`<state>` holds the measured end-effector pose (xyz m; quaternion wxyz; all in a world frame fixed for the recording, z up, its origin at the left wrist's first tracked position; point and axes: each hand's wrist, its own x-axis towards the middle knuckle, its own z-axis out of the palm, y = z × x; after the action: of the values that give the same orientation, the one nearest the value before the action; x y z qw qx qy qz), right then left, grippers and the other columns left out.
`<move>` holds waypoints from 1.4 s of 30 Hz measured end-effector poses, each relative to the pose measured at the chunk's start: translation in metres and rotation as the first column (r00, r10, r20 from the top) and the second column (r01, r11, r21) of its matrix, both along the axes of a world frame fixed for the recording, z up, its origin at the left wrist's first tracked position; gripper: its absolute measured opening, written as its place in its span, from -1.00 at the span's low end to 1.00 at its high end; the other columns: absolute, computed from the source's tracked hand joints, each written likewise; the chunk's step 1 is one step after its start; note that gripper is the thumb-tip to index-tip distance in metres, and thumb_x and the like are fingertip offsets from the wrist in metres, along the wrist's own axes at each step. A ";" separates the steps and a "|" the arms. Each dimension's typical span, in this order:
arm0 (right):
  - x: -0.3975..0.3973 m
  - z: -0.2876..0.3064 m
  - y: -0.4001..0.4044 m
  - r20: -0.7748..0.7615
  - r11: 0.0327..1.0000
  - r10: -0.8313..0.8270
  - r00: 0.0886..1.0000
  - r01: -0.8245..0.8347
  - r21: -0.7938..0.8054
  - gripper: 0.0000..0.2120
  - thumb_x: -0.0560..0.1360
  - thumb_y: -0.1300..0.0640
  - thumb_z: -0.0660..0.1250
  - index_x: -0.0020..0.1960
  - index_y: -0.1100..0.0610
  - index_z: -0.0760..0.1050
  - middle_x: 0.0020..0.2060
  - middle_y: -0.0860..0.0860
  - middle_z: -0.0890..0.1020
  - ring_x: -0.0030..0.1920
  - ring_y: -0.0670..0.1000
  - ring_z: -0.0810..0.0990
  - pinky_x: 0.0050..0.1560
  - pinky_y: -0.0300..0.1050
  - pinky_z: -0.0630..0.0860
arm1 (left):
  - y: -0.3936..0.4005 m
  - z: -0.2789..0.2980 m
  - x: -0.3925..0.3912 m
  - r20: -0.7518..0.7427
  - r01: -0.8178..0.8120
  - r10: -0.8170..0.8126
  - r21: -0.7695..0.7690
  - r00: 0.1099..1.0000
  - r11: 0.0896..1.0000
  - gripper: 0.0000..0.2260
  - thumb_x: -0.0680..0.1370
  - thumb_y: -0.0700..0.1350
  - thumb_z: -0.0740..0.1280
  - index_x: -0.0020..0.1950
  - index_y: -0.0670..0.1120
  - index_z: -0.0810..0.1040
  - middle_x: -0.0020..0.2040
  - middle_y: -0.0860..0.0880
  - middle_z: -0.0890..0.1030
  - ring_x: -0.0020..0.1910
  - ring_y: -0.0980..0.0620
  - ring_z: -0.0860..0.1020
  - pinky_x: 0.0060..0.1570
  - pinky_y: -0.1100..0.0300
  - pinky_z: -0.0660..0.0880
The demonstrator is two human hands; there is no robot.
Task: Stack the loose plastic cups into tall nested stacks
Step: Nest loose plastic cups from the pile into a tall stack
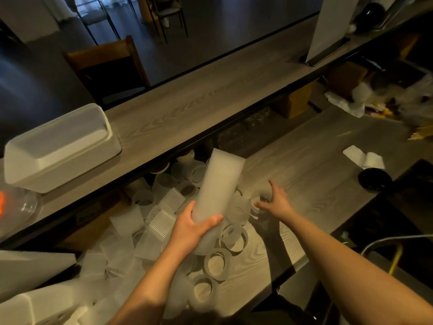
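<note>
A: Frosted stack [218, 184], tilted, sat gripped in my left hand [192, 227] above the loose cups [215, 262].

B: Right hand [273, 200] reached, fingers spread, beside them; a black dish [375, 179] lay well apart.

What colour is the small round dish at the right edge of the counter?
Black, glossy. The round dish shows in the head view, beside folded white paper.

Head view – high, angled down, close over counter [293, 165].

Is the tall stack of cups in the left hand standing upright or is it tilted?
Tilted. The left hand grips the tall stack near its lower end, and its far end leans away to the right.
</note>
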<state>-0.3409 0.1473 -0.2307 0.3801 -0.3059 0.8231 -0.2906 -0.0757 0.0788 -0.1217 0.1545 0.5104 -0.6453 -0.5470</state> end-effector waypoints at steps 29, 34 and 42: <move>-0.001 0.112 -0.008 0.483 0.841 -0.038 0.875 0.289 -0.457 -0.52 0.54 -0.11 0.36 0.33 0.18 0.50 0.11 0.09 0.64 0.15 0.15 0.63 0.08 -0.09 0.56 | 0.011 0.009 0.022 0.000 0.039 -0.039 -0.033 0.999 0.999 -0.27 0.15 0.36 0.50 0.24 0.13 0.47 0.10 0.09 0.61 0.02 0.12 0.61 -0.03 0.01 0.63; 0.023 0.157 -0.010 0.406 0.810 0.122 0.906 0.145 -0.568 -0.51 0.48 -0.15 0.32 0.28 0.13 0.54 0.07 0.04 0.65 0.07 0.00 0.62 0.10 -0.11 0.54 | 0.022 0.016 0.041 0.069 0.081 -0.076 -0.075 0.995 0.994 -0.24 0.15 0.39 0.49 0.27 0.13 0.44 0.09 0.13 0.57 0.01 0.14 0.58 -0.05 0.05 0.63; 0.066 0.169 0.000 0.141 0.851 0.215 0.966 -0.114 -0.513 -0.29 0.34 -0.37 0.33 0.41 -0.08 0.46 0.28 -0.09 0.54 0.27 -0.09 0.50 0.22 -0.12 0.47 | 0.035 0.019 0.080 0.164 0.112 -0.084 -0.169 0.983 0.979 -0.22 0.16 0.41 0.52 0.29 0.19 0.41 0.11 0.24 0.52 0.03 0.25 0.52 -0.06 0.21 0.55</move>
<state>-0.2754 0.1473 -0.0619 0.3895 -0.4338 0.6493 -0.4884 0.0045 0.1139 -0.1023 0.1210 0.5033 -0.7259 -0.4528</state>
